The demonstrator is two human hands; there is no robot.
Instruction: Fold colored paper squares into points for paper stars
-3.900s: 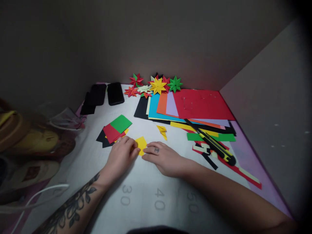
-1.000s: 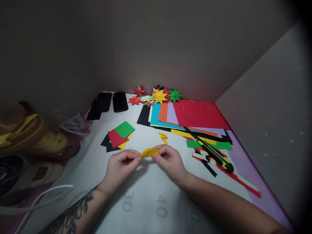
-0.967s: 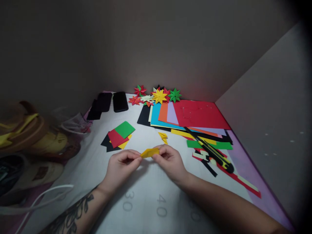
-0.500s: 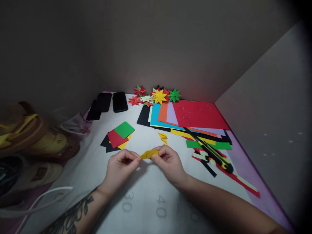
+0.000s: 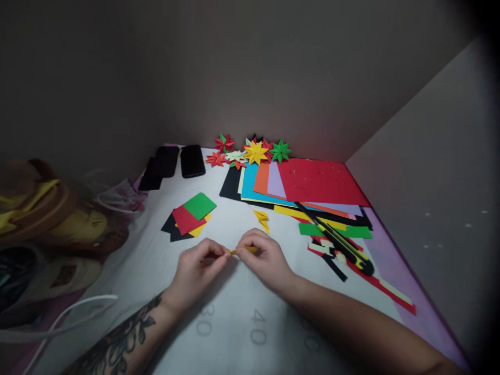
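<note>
Between my two hands is a small folded piece of yellow paper (image 5: 250,249), seen mostly edge-on and partly hidden by my fingers. My left hand (image 5: 202,265) pinches its left tip between thumb and forefinger. My right hand (image 5: 266,260) grips its middle, the thumb lying along the near side. Just beyond my right hand, folded yellow paper pieces (image 5: 262,221) rest on the white surface (image 5: 230,323). Left of them lie small paper rectangles, a green one (image 5: 200,206) and a red one (image 5: 186,221) on top, with yellow and black beneath.
Folded paper stars (image 5: 255,152) stand along the wall. Coloured sheets (image 5: 324,182) are stacked at the back right. A yellow-black utility knife (image 5: 346,247) lies across paper strips. A dark phone (image 5: 192,161) is at the back left. Cups (image 5: 78,224) and a white cable (image 5: 89,300) are left.
My right hand has slid left along the folded yellow paper, closer to my left hand. The paper now shows as a thin edge instead of its flat face.
</note>
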